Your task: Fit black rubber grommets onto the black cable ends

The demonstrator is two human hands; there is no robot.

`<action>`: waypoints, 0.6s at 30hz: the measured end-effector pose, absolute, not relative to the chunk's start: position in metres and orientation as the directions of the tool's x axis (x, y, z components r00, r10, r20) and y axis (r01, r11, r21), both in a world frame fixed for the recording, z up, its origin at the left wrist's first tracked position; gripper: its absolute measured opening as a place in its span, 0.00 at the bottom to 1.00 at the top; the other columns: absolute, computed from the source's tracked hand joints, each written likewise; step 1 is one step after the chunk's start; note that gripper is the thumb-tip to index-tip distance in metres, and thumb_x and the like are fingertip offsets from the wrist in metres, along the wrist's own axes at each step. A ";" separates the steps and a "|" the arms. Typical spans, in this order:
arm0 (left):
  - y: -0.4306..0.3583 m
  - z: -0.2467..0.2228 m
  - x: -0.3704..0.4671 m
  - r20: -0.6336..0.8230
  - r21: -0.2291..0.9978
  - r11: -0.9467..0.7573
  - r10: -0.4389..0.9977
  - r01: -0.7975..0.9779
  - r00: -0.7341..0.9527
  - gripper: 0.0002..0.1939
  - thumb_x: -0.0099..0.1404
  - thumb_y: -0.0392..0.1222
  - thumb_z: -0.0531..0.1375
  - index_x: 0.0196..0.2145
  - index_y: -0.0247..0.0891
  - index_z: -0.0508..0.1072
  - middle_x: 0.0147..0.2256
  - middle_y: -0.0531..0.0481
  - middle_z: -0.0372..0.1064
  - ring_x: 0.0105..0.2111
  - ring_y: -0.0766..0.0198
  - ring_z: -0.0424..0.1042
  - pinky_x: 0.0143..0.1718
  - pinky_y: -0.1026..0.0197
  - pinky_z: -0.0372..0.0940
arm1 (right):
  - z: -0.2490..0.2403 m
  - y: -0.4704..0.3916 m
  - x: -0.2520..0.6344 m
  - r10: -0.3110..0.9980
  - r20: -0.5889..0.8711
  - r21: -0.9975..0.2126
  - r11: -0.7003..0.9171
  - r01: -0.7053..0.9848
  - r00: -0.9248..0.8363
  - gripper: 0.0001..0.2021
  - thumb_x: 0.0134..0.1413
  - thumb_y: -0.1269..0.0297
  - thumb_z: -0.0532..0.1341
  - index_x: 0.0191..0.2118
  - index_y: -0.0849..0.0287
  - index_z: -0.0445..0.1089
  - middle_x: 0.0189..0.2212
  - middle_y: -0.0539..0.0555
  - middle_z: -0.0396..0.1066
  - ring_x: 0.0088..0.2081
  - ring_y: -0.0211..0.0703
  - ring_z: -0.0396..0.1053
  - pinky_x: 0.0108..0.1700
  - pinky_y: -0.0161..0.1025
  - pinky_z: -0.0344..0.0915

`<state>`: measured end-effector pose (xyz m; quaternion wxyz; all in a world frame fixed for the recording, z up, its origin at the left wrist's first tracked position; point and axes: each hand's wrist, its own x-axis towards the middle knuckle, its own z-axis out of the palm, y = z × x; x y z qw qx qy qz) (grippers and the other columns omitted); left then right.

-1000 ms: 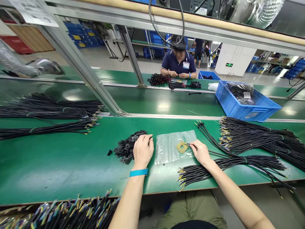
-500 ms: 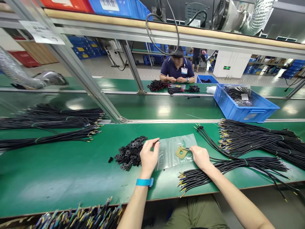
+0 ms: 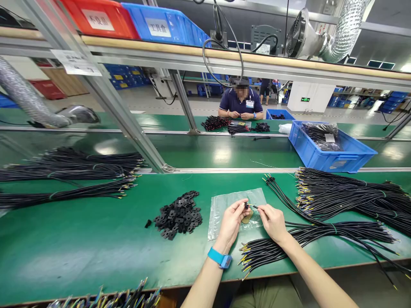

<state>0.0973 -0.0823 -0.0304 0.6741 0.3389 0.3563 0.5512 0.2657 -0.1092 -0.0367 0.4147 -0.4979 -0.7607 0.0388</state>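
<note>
Above the green bench (image 3: 96,256), right of lower centre, a small black piece (image 3: 246,205) is pinched by the left hand (image 3: 231,221); a black cable (image 3: 255,207), presumably light and bendable, best gripped near its tip, is pinched by the right hand (image 3: 272,220).

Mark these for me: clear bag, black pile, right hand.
Clear bag (image 3: 217,211): head view, its bare left part.
Black pile (image 3: 178,215): head view, middle of the heap.
Right hand (image 3: 274,221): head view, back of the hand.
</note>
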 end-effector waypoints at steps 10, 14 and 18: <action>-0.084 -0.031 0.096 -0.095 0.870 0.143 0.988 -0.471 0.124 0.21 0.55 0.47 0.68 0.44 0.34 0.77 0.35 0.45 0.76 0.34 0.64 0.73 0.41 0.61 0.67 | -0.035 -0.112 0.265 0.789 0.584 -0.433 0.503 0.748 -0.193 0.14 0.68 0.64 0.50 0.41 0.59 0.73 0.29 0.55 0.72 0.30 0.40 0.70 0.35 0.34 0.62; -0.085 -0.032 0.095 -0.077 0.908 0.109 0.993 -0.404 0.095 0.21 0.56 0.47 0.67 0.46 0.35 0.77 0.38 0.44 0.76 0.35 0.63 0.73 0.42 0.60 0.67 | -0.032 -0.113 0.264 0.782 0.584 -0.402 0.509 0.761 -0.215 0.16 0.69 0.63 0.49 0.40 0.59 0.74 0.27 0.54 0.71 0.28 0.40 0.69 0.33 0.34 0.61; -0.087 -0.029 0.093 0.019 0.970 -0.007 0.999 -0.244 0.048 0.18 0.57 0.47 0.66 0.45 0.39 0.78 0.42 0.44 0.75 0.39 0.61 0.73 0.46 0.58 0.67 | -0.031 -0.113 0.264 0.797 0.566 -0.428 0.504 0.751 -0.212 0.16 0.68 0.63 0.49 0.38 0.59 0.75 0.26 0.53 0.70 0.26 0.38 0.67 0.32 0.34 0.59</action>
